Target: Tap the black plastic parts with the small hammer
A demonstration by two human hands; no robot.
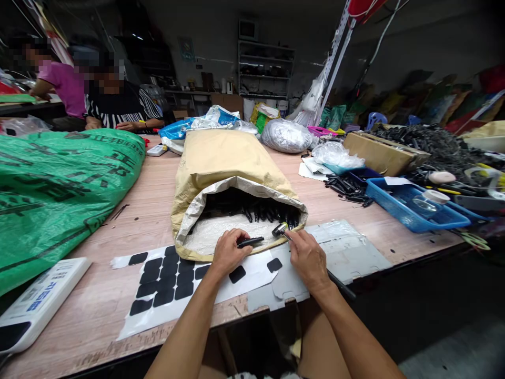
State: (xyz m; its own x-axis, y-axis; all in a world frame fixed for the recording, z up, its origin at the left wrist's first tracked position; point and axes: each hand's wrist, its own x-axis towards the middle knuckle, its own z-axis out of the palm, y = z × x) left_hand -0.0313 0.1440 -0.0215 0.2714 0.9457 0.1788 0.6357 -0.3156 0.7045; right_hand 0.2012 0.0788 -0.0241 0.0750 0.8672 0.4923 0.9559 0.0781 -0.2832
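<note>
My left hand is closed on a slim black pen-like piece, which points right in front of the sack's mouth. In my right hand is a small hammer, its shiny metal head close to the piece's tip but apart from it. The hammer's black handle sticks out behind that hand, towards the table edge. A tan woven sack lies on its side with its mouth facing me. Inside it are many similar black pieces.
A white sheet with black rounded squares lies front left, a grey board at right. A green sack and a white scale stand left. The blue basket is on the right. Two people sit at back left.
</note>
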